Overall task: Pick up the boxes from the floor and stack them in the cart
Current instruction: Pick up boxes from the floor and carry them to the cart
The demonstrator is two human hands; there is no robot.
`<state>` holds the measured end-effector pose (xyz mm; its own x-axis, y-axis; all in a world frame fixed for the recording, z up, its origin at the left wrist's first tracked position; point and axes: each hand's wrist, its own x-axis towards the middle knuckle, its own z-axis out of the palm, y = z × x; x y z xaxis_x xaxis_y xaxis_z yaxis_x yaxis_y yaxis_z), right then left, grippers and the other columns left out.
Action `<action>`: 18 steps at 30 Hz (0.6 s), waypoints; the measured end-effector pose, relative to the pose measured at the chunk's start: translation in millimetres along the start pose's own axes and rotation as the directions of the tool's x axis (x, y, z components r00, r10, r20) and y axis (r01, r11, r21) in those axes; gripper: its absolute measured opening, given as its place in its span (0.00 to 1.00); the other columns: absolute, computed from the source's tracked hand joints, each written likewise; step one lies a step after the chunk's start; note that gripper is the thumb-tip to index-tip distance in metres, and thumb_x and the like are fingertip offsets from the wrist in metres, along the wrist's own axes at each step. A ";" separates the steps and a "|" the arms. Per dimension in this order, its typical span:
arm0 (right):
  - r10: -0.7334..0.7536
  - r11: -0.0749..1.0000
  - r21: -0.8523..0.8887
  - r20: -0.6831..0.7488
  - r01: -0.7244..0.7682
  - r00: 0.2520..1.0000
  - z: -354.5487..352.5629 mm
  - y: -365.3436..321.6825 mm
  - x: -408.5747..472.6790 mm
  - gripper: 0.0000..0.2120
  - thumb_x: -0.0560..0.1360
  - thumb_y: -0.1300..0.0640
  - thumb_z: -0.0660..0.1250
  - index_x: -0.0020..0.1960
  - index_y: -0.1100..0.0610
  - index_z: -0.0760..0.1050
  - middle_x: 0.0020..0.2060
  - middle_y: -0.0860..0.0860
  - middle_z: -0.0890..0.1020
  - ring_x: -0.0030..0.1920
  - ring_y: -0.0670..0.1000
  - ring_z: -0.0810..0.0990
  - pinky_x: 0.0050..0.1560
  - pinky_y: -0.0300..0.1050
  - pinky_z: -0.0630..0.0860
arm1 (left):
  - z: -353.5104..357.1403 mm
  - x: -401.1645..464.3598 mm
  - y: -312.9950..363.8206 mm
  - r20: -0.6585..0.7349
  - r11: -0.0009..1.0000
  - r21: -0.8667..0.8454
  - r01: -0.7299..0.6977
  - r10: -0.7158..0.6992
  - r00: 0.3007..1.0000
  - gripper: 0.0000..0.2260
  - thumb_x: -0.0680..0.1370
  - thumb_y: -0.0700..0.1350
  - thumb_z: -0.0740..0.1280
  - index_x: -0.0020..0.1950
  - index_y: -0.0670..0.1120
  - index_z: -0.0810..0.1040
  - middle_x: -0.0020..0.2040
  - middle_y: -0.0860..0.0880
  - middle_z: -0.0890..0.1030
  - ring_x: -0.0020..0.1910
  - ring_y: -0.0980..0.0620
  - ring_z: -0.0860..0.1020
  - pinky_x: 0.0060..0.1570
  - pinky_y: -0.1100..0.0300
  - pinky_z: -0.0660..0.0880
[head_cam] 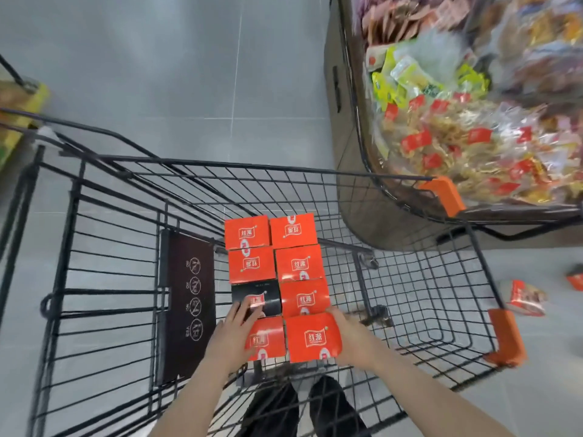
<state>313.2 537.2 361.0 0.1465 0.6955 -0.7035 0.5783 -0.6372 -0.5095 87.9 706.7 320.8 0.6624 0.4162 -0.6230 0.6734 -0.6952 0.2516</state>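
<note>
I stood over a black wire shopping cart (378, 216), looking straight down into it. On its floor lay eight boxes in two tight columns of four, seven showing orange faces and one, third down on the left, showing a black face (256, 298).

My two hands were apart, one on each side of the nearest row. My right hand (351, 337) gripped the right edge of the nearest right-hand orange box (312, 339), fingers wrapped along its side. My left hand (235, 332) lay across the nearest left-hand orange box (266, 339), fingers stretched fairly straight toward the black-faced box, their tips touching it; I could not tell whether the thumb gripped anything. Both forearms reached in from the lower edge of view, angled toward each other, with my dark trouser legs (299, 408) visible through the wire below.

As I judged it, the step was seating the last row snugly. To do it well I wanted to press the right box inward until it met its neighbour, keep the left hand flat as a stop so the column stayed straight, and square the near edges before letting go, giving a level base for a second layer.

More boxes lay on the grey tile floor (157, 74) beyond the cart's right side: one orange-and-white box (525, 298) and part of another (575, 279) at the frame edge. A wire bin of bagged snacks (473, 121) stood at upper right.
</note>
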 end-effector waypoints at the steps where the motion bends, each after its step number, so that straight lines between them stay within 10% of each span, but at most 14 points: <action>1: 0.038 0.999 0.018 0.006 -0.038 0.999 9.2 -0.1 5.8 0.44 0.68 0.53 0.74 0.74 0.49 0.49 0.62 0.53 0.71 0.58 0.49 0.76 0.60 0.46 0.75 | 5.4 2.0 -4.0 0.001 1.000 0.023 -0.015 0.015 1.000 0.42 0.76 0.56 0.67 0.76 0.57 0.38 0.73 0.53 0.31 0.76 0.48 0.38 0.72 0.49 0.60; 13: 0.224 0.962 0.146 0.071 -0.232 0.972 20.8 4.5 24.7 0.47 0.61 0.56 0.80 0.68 0.40 0.52 0.60 0.49 0.76 0.55 0.46 0.78 0.59 0.47 0.77 | 9.4 2.2 -7.7 0.034 0.990 0.133 -0.052 0.048 0.998 0.43 0.74 0.60 0.67 0.77 0.55 0.40 0.78 0.48 0.39 0.77 0.44 0.42 0.72 0.44 0.58; 18: 0.228 0.964 0.153 -0.061 -0.217 0.972 -11.6 -16.2 -3.1 0.34 0.72 0.52 0.71 0.72 0.44 0.58 0.63 0.49 0.74 0.57 0.49 0.79 0.60 0.49 0.75 | -43.9 13.0 5.4 0.054 0.987 0.135 -0.091 0.084 0.995 0.35 0.76 0.59 0.64 0.77 0.50 0.51 0.75 0.48 0.59 0.71 0.47 0.62 0.67 0.48 0.65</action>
<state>312.7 549.2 377.2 0.3233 0.5505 -0.7697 0.4032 -0.8160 -0.4143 114.6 734.1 346.6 0.6980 0.3235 -0.6388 0.5595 -0.8031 0.2046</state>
